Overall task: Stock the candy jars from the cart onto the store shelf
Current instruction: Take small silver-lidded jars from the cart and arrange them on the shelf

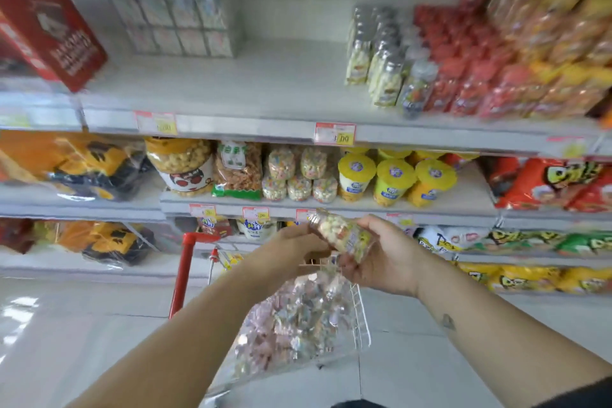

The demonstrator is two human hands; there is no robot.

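- Task is partway, by our read: 1 jar [344,237] is in hand, held above the cart [185,262], not yet on the shelf [470,199].
- Done, as far as we can judge: a small stack of stocked jars [299,175] w/ similar coloured candy sits on that mid shelf in 2 tiers, just left of the yellow-lid cups [394,180].
- Left to do: a clear bag [298,318] in the cart looks packed w/ more small items. It's too blurred to count, but we'd guess they're more jars, so most of the work remains.
- Jar pose: tilted, cap end up and to the left, base down toward the right palm.
- Right hand [384,255]: fingers and thumb wrapped round the jar's lower body, carrying it.
- Left hand [291,245]: back faces us, right at the jar's cap end. Fingers are hidden, so we can't tell if it grips, touches or holds nothing.
- Arms: both forearms reach fwd and converge over the cart, hands meeting just below the mid shelf's front edge.
- Next, we reckon: raise the jar and set it upright beside the stocked jars.
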